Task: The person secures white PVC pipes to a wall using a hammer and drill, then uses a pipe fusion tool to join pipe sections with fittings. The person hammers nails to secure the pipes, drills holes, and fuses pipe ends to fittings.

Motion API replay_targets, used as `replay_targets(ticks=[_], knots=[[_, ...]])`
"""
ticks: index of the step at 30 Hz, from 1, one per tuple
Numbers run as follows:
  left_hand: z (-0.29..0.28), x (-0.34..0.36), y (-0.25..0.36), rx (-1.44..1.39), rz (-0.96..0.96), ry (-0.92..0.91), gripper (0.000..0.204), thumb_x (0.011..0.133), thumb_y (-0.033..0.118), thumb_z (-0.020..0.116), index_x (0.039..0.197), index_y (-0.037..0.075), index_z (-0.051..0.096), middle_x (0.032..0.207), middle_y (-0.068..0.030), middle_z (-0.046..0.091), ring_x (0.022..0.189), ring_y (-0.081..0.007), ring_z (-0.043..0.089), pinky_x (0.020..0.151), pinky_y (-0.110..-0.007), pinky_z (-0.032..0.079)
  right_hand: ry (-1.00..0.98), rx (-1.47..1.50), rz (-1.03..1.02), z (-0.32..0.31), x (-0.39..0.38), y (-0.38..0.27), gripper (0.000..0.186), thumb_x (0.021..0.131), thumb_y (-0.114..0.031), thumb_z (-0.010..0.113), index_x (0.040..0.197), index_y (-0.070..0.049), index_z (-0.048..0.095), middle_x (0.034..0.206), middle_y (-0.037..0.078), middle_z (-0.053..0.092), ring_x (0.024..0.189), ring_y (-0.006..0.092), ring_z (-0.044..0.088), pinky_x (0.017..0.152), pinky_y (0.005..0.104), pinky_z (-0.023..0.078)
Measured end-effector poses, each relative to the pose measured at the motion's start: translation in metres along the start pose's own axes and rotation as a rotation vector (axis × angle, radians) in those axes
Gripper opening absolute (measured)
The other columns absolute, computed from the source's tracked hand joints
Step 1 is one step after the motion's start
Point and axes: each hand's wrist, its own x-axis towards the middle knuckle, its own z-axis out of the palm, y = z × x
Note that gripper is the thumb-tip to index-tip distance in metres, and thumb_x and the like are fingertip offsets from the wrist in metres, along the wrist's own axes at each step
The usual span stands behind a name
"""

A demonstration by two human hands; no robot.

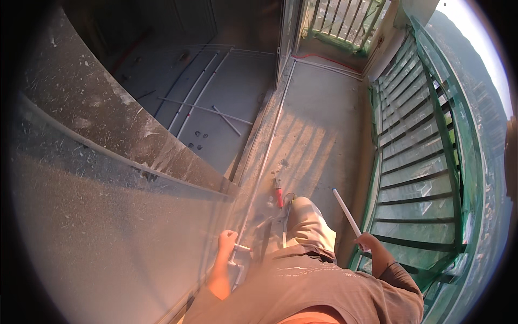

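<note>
My right hand (367, 242) is wrapped round the lower end of a white plastic pipe (346, 211). The pipe slants up and to the left, and its free end is dark blue. On the other side, my left hand (227, 239) is closed at a short white pipe piece (243, 247) with a reddish end, close to the wall. Just below it are white pipe fittings (235, 263); whether they join the short piece I cannot tell. A red-handled tool (279, 195) lies on the floor beside my knee (305, 213).
A long white pipe (274, 129) runs along the balcony floor by the door sill. Green-netted railing (415, 162) stands close on my right, a plastered wall (124, 243) on my left. Inside the dark room, several pipes (197, 94) lie on the floor. A red hose (324, 55) is at the far end.
</note>
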Motion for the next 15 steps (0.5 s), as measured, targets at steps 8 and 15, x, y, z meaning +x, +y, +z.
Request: replay_targets(ticks=[8,15], knots=[[0.091,0.164,0.197,-0.170,0.103,-0.032,0.041,0.089,0.032,0.076,0.113,-0.002,0.074,0.105,-0.0204,0.077,0.101,-0.0308,0.074,0.087,-0.041,0.056,-0.092,-0.171,0.208,-0.147,0.184,-0.160,0.025,0.090,-0.016,0.080,0.082,0.005,0.069,0.060,0.010,0.058,0.049,0.0228,0.057,0.044,0.0391,0.042],[0.107,0.251,0.299,-0.051,-0.209,0.379,0.031,0.088,0.029,0.074,0.104,0.002,0.074,0.097,-0.0209,0.077,0.092,-0.0373,0.075,0.082,-0.044,0.058,-0.301,-0.349,0.051,-0.302,0.291,-0.528,0.030,0.093,-0.017,0.073,0.071,0.002,0.064,0.055,0.007,0.053,0.048,0.0195,0.055,0.040,0.0383,0.034]])
